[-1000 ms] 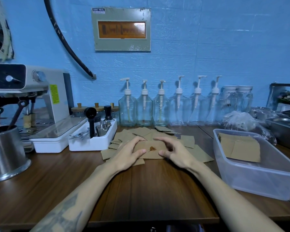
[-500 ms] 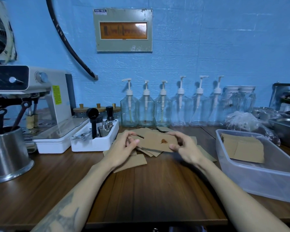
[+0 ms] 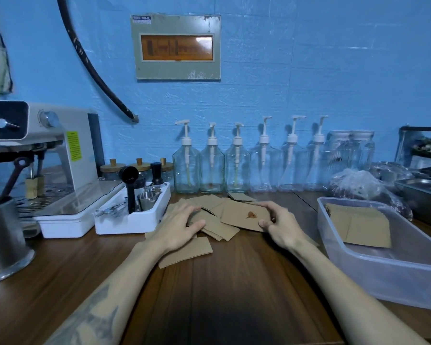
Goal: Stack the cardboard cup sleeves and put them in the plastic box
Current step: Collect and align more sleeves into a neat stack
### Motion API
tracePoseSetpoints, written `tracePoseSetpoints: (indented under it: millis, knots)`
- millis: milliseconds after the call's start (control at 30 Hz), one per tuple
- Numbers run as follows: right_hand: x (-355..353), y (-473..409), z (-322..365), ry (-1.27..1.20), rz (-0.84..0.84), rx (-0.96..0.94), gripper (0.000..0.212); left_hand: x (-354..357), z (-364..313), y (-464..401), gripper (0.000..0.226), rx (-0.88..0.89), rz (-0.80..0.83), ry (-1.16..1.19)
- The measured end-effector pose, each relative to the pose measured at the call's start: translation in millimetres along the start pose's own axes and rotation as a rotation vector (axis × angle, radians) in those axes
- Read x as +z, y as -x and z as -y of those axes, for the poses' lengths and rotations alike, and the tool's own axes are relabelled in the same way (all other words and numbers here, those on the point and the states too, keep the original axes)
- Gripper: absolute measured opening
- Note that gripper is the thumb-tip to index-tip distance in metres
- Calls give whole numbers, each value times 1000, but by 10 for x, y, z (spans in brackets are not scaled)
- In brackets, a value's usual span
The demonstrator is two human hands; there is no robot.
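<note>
Several flat brown cardboard cup sleeves (image 3: 210,226) lie scattered on the wooden counter in front of me. My right hand (image 3: 280,224) pinches the right edge of a sleeve with a brown stain (image 3: 245,215), held slightly above the pile. My left hand (image 3: 178,226) grips the left end of another sleeve in the pile, thumb on top. One more sleeve (image 3: 187,251) lies alone nearer to me. The clear plastic box (image 3: 383,270) stands on the right with a stack of sleeves (image 3: 358,226) inside.
A white tool tray (image 3: 132,221) and an espresso machine (image 3: 47,170) stand to the left, with a steel jug (image 3: 3,240) at the far left. Pump bottles (image 3: 237,168) line the back wall. Steel pans (image 3: 423,195) and a plastic bag (image 3: 366,188) sit behind the box.
Both hands lifted the stained sleeve off the pile, then my left hand let go of it and dropped onto another sleeve. My right hand carried the stained sleeve slightly right.
</note>
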State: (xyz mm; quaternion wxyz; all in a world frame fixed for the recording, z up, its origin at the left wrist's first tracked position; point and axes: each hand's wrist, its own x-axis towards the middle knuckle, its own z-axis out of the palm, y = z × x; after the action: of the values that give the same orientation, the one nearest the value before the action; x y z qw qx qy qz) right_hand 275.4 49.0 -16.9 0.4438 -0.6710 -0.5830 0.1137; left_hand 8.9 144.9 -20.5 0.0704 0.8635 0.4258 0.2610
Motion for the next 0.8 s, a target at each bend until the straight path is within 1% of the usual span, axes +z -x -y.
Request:
tracePoseSetpoints:
  millis: [67, 167, 267, 300, 400, 433, 567, 667, 733, 800]
  knots:
    - [-12, -8, -23, 20, -11, 6, 46, 36, -47, -59, 60, -9, 53, -65]
    - [-21, -8, -41, 8, -2, 18, 45, 83, -101, -109, 61, 46, 92, -172]
    - [-28, -17, -47, -7, 14, 23, 45, 85, -116, -116, 58, 61, 108, -141]
    - [-28, -22, -50, -11, 15, 21, 45, 80, -97, -106, 60, 70, 107, -128]
    - [-23, -45, -65, -55, -10, 27, 45, 8, -38, -35, 85, 103, 99, -78]
    - [-23, -56, -68, -67, -26, 25, 45, -14, -11, -16, 88, 117, 93, -65]
    - [-28, -73, -62, -117, -69, 28, 45, -85, 36, 84, 78, 160, 68, -63]
    - [-22, -55, -46, -118, -71, 26, 45, -133, -5, 152, 69, 187, 46, -96]
    - [-18, -41, -37, -126, -67, 23, 45, -144, -50, 183, 70, 198, 24, -77]
    - [-17, -30, -26, -141, -63, 14, 45, -131, -77, 198, 79, 169, 11, -8]
